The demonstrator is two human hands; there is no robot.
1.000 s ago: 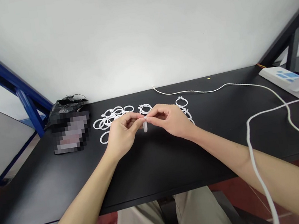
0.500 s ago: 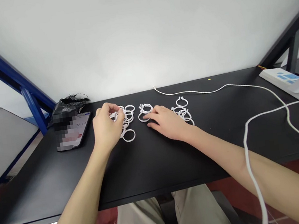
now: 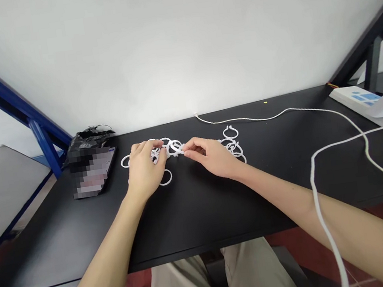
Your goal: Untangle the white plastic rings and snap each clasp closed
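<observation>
Many thin white rings, each with small knobs at one spot, lie on a black table. My right hand is closed, thumb and fingertips pinching white rings at the right edge of the left pile; how many it grips is unclear. My left hand curves over that pile, its thumb and index finger apart with rings showing between them. One ring lies just below the left fingers, and another shows past the knuckles. Behind my right hand sits a second group of rings. The left palm hides part of its pile.
A phone and a crumpled black bag lie at the left. A white cable crosses the right side and passes over my right forearm. At the far right is a white box with blue patches. A pale wall rises behind.
My right hand has closed on rings and shifted left with them, up against the left pile. My left hand has moved slightly right and down, its thumb and index finger now wider apart.
</observation>
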